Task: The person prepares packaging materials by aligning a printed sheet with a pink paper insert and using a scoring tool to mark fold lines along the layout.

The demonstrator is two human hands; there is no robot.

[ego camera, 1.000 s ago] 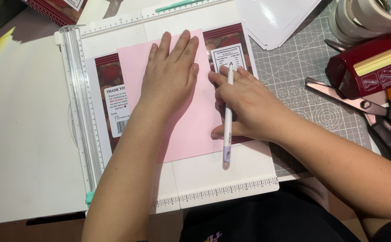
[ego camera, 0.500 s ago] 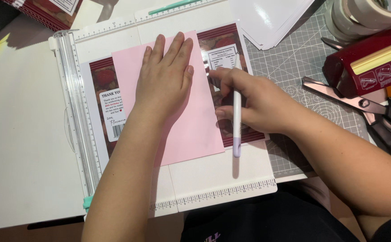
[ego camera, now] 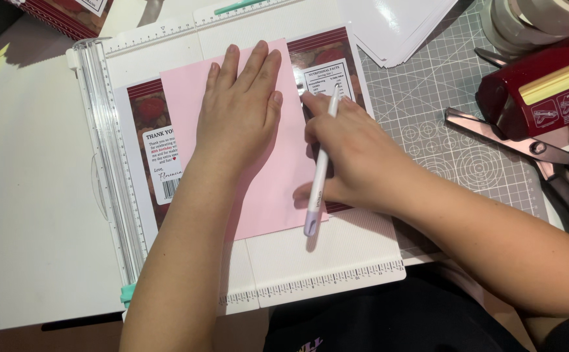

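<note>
The left hand (ego camera: 239,114) lies flat, fingers spread, pressing a pink sheet (ego camera: 265,189) onto a dark red printed label (ego camera: 327,55) on the white scoring board (ego camera: 323,261). The right hand (ego camera: 353,163) is closed round a white stylus (ego camera: 320,173) (tip at the sheet's right edge). Scissors (ego camera: 532,153) lie right, on the counter's grey cutting mat (ego camera: 441,124)

A home craft desk: a white paper trimmer (ego camera: 112,163), gridded cutting mat (ego camera: 454,143), scissors (ego camera: 532,153) and tape rolls (ego camera: 532,23) crowd the worktop.
</note>
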